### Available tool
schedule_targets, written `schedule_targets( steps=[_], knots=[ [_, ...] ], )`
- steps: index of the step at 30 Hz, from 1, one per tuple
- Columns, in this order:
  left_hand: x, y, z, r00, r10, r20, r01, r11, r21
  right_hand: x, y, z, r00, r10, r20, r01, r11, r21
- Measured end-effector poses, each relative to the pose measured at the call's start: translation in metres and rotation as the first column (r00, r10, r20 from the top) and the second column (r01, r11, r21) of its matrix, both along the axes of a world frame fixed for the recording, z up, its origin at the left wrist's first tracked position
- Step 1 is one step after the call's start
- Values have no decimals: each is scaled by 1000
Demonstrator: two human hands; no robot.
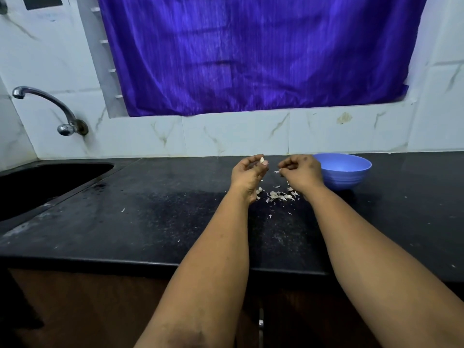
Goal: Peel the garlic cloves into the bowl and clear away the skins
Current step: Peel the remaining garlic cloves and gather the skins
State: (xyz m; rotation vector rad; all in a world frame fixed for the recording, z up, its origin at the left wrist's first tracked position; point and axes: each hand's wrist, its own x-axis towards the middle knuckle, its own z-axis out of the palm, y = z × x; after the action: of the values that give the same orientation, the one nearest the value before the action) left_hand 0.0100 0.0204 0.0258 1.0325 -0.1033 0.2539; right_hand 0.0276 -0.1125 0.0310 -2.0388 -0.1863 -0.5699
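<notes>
Dark counter, bowl beside right hand

Two bare forearms, no sleeves in shot, left hand and right hand both bare, no rings, watch or bracelets (far as the cam shows), dark smudges near left elbow

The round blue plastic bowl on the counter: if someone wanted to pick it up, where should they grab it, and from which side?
Probably the rim of the round blue plastic bowl, from its open right side. It stands upright, flaring wide at the top, and the right hand crowds its left edge. Fingers over the lip, thumb outside, would suit.
</notes>
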Motion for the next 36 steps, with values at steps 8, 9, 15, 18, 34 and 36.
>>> schedule_targets(
  steps=[8, 9, 15, 18, 34, 36],
  knots=[
    [4, -2, -3, 998, 61, 16, -62, 989, 137, 1, -1, -1, 998, 41, -43, -38, 996, 75],
    [4, -3, -4, 998, 62, 17, -64, 986, 152, 0, -1, -1, 999, 43, -29, -41, 996, 83],
    [4, -3, -7, 995, 89, 40, -97, 959, 266, 2, 5, 2, 995, 102, -14, -98, 983, 157],
    [1, -3, -5, 994, 104, 34, -109, 956, 274, -1, 5, 4, 994, 107, -2, -105, 976, 190],
    [3, -3, -8, 990, 123, 66, -139, 869, 474, -1, 3, 1, 973, 227, -30, -211, 939, 271],
    [5, -3, -9, 986, 137, 90, -164, 837, 522, -2, 2, 2, 973, 227, -48, -202, 928, 313]
  ],
)
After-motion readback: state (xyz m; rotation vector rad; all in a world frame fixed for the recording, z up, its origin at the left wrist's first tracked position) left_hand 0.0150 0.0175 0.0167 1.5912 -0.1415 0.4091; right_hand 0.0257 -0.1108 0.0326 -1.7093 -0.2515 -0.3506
